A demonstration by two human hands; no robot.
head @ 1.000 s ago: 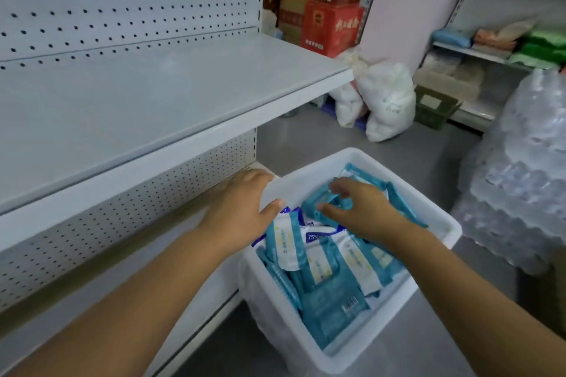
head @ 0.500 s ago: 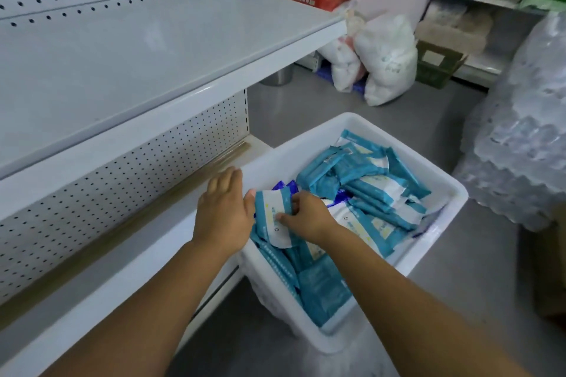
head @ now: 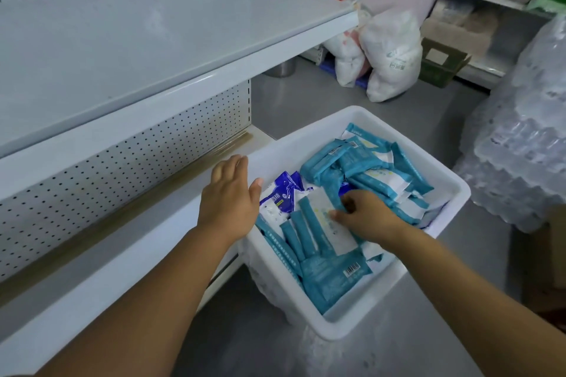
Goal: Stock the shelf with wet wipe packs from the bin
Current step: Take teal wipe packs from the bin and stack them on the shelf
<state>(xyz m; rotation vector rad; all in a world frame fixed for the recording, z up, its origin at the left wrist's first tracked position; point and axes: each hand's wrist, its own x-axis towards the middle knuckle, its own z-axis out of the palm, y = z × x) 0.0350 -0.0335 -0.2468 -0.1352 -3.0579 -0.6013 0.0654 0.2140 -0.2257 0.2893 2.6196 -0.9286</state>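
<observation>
Many teal-and-white wet wipe packs lie heaped in a white bin on the floor beside the white shelf.
Both forearms reach forward; the left hand lies flat at the bin's left rim, fingers straight, while the right hand curls down, pinching one pack atop the heap.

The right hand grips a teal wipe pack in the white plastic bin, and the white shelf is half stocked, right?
No: the head view shows no packs on the white metal shelf. The right hand grips a teal wipe pack in the white plastic bin.
</observation>
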